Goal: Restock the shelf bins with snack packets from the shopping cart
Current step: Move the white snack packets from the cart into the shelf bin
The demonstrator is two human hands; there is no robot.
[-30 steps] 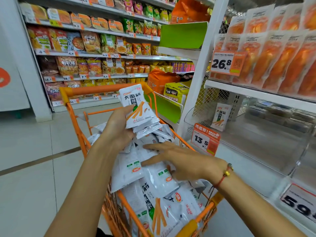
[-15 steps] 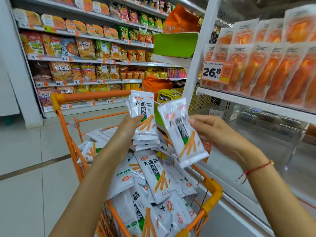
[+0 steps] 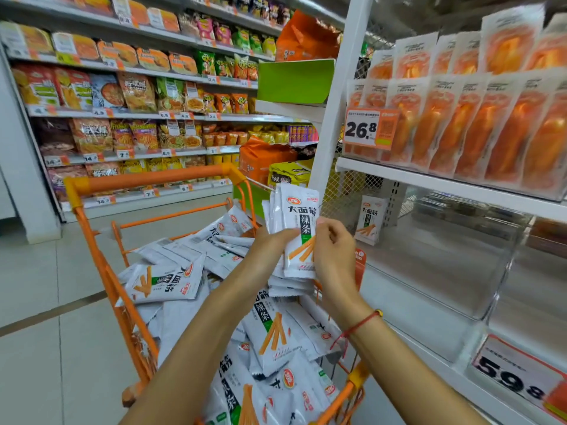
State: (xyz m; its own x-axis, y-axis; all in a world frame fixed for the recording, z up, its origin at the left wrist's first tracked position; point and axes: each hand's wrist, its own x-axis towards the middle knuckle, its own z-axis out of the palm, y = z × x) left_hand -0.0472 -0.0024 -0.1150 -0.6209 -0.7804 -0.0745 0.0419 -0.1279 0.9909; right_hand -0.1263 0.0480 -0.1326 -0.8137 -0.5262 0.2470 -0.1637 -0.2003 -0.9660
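Step in hand: gathering. You are squaring up a handful of packets above the cart before they go to the shelf; nothing from this handful has reached the bin yet, by my reading.

Shelf unit [image 3: 429, 182], right of frame: white, with orange sausage packs on the upper tier.

Shopping cart [image 3: 147, 179], centre and lower centre: orange frame, heaped with white snack packets [image 3: 270, 332] of one kind. Much stock is left to move.

Clear shelf bin [image 3: 445, 271], right of centre, under the upper tier: it looks nearly empty. One matching packet [image 3: 369, 219] stands upright at its back left, marking the target.

Held stack of packets [image 3: 299, 234], centre of frame, just above the cart's far end: upright, printed face towards you, several fanned behind the front one.

Left hand [image 3: 270, 243]: fingers curled around the stack's left edge, wrist angled up from the lower left.

Right hand [image 3: 333, 250]: thumb and fingers pinching the front packet at its right edge, forearm rising from the lower right, a red cord at the wrist.

Next move, as I judge it: carry the stack right into the bin and stand it upright beside the lone packet, faces forward. Keep both edges pinched so the slick packets do not slide apart.
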